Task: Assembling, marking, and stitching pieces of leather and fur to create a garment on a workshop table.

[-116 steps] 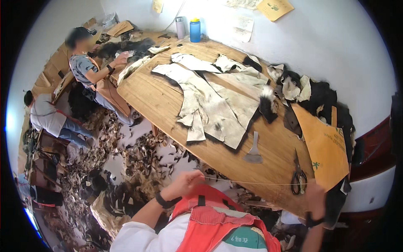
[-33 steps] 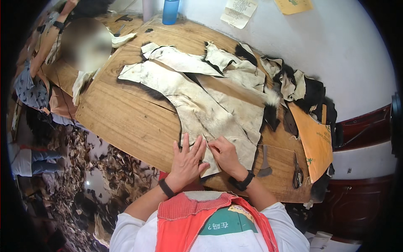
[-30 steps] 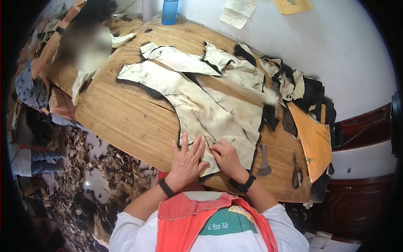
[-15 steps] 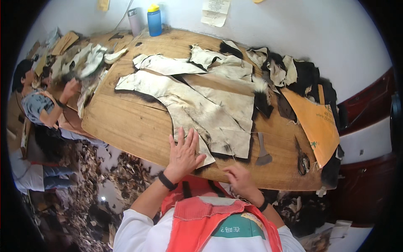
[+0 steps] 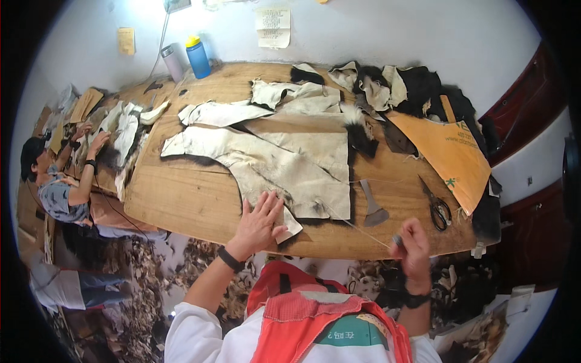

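Observation:
A large cream hide (image 5: 290, 163), with dark fur showing along its edges, lies skin side up on the wooden table. My left hand (image 5: 259, 222) presses flat on its near left corner, fingers spread. Past the table's near edge, my right hand (image 5: 414, 251) is closed, with a grey band on one finger. A pale thread (image 5: 366, 232) runs taut from the hide's near edge to this hand. Whether a needle is in the fingers I cannot make out. A flat fan-shaped metal blade (image 5: 374, 209) lies right of the hide, and black-handled scissors (image 5: 437, 206) beyond it.
An orange-yellow sheet (image 5: 445, 157) and dark fur scraps (image 5: 423, 91) cover the table's right side. A blue bottle (image 5: 198, 59) and a pinkish tumbler (image 5: 172, 64) stand at the back. At left, a co-worker (image 5: 63, 187) handles hides. Scraps (image 5: 200, 272) litter the floor.
My right hand has moved right, away from the hide's near edge, and the thread is now stretched out to it. My left hand still presses the hide. The whole view has shifted.

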`<control>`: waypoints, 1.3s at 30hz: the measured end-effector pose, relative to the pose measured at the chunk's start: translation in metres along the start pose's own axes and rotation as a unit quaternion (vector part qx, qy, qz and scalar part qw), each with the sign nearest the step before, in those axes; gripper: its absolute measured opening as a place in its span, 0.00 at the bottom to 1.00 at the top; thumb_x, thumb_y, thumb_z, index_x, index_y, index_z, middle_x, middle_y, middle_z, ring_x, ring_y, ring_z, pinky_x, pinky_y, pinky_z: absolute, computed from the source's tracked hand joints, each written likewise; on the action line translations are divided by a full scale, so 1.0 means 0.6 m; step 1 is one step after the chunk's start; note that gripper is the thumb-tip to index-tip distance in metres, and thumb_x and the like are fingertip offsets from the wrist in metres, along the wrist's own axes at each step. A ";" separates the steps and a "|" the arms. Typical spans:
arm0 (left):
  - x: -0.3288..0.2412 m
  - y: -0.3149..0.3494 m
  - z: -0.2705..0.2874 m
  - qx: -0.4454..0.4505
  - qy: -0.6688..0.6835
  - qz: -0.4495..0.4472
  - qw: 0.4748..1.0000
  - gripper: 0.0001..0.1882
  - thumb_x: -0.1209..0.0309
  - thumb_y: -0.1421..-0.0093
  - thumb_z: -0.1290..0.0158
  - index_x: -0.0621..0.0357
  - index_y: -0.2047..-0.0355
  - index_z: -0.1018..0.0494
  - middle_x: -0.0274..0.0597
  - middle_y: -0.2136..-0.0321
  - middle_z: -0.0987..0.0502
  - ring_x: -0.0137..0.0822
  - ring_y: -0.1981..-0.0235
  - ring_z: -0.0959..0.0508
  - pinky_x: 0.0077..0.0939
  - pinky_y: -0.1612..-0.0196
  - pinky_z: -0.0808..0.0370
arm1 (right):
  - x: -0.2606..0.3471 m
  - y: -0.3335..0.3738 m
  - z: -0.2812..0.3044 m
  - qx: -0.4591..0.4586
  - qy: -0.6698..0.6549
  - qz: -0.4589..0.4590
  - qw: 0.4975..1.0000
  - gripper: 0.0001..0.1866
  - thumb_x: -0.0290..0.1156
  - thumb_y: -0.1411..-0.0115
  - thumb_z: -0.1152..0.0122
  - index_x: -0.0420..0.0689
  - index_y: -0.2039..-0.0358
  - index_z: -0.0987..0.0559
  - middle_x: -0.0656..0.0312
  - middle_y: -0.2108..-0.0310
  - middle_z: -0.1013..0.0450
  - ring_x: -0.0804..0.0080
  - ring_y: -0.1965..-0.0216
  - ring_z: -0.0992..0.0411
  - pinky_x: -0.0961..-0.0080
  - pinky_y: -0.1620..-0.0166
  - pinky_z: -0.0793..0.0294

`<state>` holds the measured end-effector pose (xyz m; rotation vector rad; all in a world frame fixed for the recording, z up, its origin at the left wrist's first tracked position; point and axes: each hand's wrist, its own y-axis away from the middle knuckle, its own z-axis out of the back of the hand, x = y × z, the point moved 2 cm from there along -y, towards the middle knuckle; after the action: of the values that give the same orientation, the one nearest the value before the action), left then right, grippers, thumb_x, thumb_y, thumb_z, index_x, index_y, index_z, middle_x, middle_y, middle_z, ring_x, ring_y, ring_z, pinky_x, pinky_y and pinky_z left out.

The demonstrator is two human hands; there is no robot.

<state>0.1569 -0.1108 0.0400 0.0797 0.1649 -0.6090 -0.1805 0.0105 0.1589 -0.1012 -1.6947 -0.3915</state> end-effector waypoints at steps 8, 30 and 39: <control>0.010 0.008 0.012 -0.028 0.066 -0.008 0.997 0.43 0.42 0.36 0.52 0.53 0.28 0.47 0.51 0.27 0.51 0.52 0.27 0.50 0.69 0.33 0.52 | 0.067 0.258 0.508 -0.512 0.692 -0.216 0.460 0.15 0.31 0.33 0.54 0.36 0.53 0.26 0.42 0.55 0.22 0.35 0.50 0.27 0.46 0.52 0.28; 0.070 0.002 0.030 0.022 0.023 -0.169 0.985 0.46 0.42 0.43 0.45 0.50 0.30 0.43 0.54 0.30 0.45 0.52 0.29 0.46 0.65 0.33 0.49 | -0.233 -0.120 -0.367 -0.084 0.441 0.202 0.871 0.02 0.26 0.39 0.40 0.45 0.65 0.24 0.56 0.67 0.30 0.51 0.66 0.26 0.60 0.65 0.27; 0.052 -0.012 0.044 0.057 -0.016 -0.165 0.985 0.45 0.43 0.43 0.44 0.51 0.30 0.43 0.61 0.32 0.44 0.56 0.31 0.44 0.66 0.32 0.51 | -0.220 -0.093 -0.319 -0.026 0.466 0.275 0.840 0.03 0.23 0.42 0.40 0.44 0.66 0.22 0.56 0.69 0.32 0.54 0.67 0.26 0.61 0.66 0.26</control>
<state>0.1815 -0.1374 0.0602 0.1553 0.1124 -0.9499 0.0058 -0.0811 0.0406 -0.3645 -0.6311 -0.0148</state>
